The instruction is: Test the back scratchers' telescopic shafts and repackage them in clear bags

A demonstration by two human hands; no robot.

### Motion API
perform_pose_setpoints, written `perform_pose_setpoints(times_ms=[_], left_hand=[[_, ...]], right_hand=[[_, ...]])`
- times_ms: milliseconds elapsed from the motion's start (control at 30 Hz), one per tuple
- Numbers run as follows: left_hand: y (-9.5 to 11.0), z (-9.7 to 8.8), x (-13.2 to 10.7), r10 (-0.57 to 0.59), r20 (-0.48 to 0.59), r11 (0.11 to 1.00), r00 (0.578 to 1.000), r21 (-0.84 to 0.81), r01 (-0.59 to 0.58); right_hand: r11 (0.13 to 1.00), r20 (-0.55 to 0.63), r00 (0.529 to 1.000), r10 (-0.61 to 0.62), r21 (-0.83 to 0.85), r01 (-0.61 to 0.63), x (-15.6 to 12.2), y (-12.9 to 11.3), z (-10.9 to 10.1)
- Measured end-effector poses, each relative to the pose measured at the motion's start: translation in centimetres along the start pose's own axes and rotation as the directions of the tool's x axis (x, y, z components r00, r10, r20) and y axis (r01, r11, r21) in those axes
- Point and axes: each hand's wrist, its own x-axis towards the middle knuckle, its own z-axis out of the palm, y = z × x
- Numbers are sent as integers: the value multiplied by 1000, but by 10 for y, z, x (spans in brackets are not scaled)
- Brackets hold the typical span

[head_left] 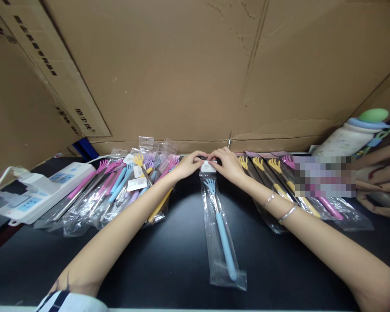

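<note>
A clear plastic bag [221, 234] holding a blue back scratcher [221, 232] lies in the middle of the frame on the black desk [169, 260], its length running from the centre down toward the lower edge. The claw-shaped head is at the far end, the blue handle at the near end, and a white label [208, 166] sits at the bag's top. That top edge is pinched from both sides: the left hand [189, 164] is closed on the left corner and the right hand [227, 164] on the right corner, fingertips almost meeting over the label.

The step in hand is judged to be the closing or labelling of the bag's mouth. The next move would call for even pressure along the flap, so that it is laid flat and without creases.

A loose heap of bagged scratchers [117, 190] in pink, blue and purple is seen left of centre, with a white power strip [39, 193] beyond it at the left edge. A row of yellow and pink packed scratchers [279, 182] lies to the right, and a bottle [354, 134] rests at the upper right against the cardboard wall [169, 73].
</note>
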Motion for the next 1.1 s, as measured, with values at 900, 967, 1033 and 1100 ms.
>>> perform_pose_setpoints(times_ms=[900, 967, 1033, 1100], left_hand=[[4, -4, -2, -296, 64, 915, 953, -267, 302], [4, -4, -2, -308, 75, 905, 948, -285, 317], [3, -4, -2, -316, 81, 897, 945, -301, 325], [3, -4, -2, -322, 79, 891, 944, -313, 330]], right_hand=[[993, 42, 999, 19, 118, -24, -2, 0, 2], [992, 52, 999, -4, 129, -2, -2, 0, 2], [991, 53, 998, -23, 131, 16, -2, 1, 2], [991, 57, 997, -43, 126, 36, -1, 2, 2]])
